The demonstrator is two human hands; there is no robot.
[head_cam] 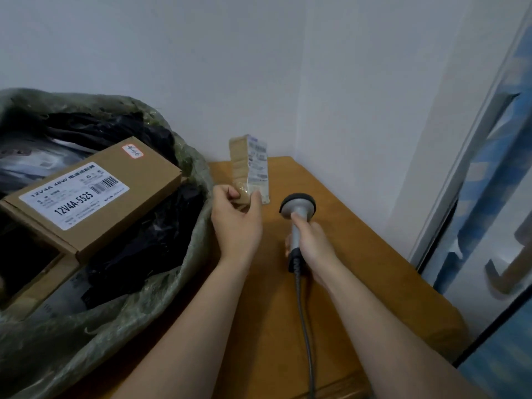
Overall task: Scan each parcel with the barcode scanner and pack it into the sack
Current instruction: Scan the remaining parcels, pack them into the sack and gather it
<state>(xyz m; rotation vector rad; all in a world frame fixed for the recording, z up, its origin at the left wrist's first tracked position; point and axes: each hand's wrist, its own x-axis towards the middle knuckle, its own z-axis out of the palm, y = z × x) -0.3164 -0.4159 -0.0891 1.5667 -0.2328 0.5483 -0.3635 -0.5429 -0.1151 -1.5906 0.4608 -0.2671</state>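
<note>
My left hand (234,223) pinches the lower end of a small tan parcel (249,165) and holds it upright over the table, its white shipping label turned to the right. My right hand (312,250) grips the handle of a grey barcode scanner (298,207), whose dark head points away from me, just right of the parcel. A green woven sack (161,286) stands open at the left. Inside it lie black plastic bags and a brown cardboard box (95,194) with a white barcode label.
A brown wooden table (359,254) stands in the corner of white walls. The scanner's grey cable (305,335) runs toward me across the tabletop. At the right is a glass door or window with a blue pattern (489,197).
</note>
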